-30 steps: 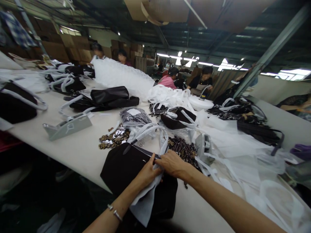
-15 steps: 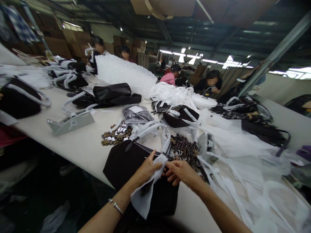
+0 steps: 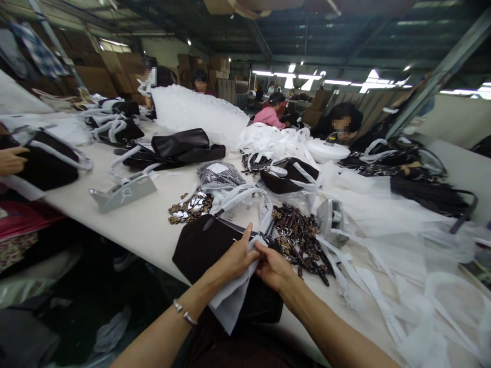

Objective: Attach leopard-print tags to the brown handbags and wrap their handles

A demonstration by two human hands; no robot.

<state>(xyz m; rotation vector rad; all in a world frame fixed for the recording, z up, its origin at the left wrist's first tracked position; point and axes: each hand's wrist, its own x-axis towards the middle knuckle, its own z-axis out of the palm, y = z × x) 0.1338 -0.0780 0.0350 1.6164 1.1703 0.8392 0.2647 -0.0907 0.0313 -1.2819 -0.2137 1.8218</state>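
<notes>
A black bag (image 3: 203,245) lies at the table's near edge, its handles (image 3: 241,197) wrapped in white material. My left hand (image 3: 240,258) is closed on a white sheet (image 3: 232,301) over the bag's front, with the index finger pointing up. Against it, my right hand (image 3: 272,263) pinches the upper part of the same sheet. The lower end of the sheet hangs loose below my left hand. Both hands meet near the base of the handles, and some fingertips are hidden.
Dark tags (image 3: 299,235) lie right of the bag, near a grey tape dispenser (image 3: 330,220). Another dispenser (image 3: 125,193) stands left. White strips (image 3: 379,296) spread at the right. A person's hand (image 3: 11,161) touches a bag at far left. Other people are beyond the table.
My right hand has closed in on the sheet beside my left hand. The sheet is gathered differently. The view has shifted slightly, and a person's hand shows more at the far left.
</notes>
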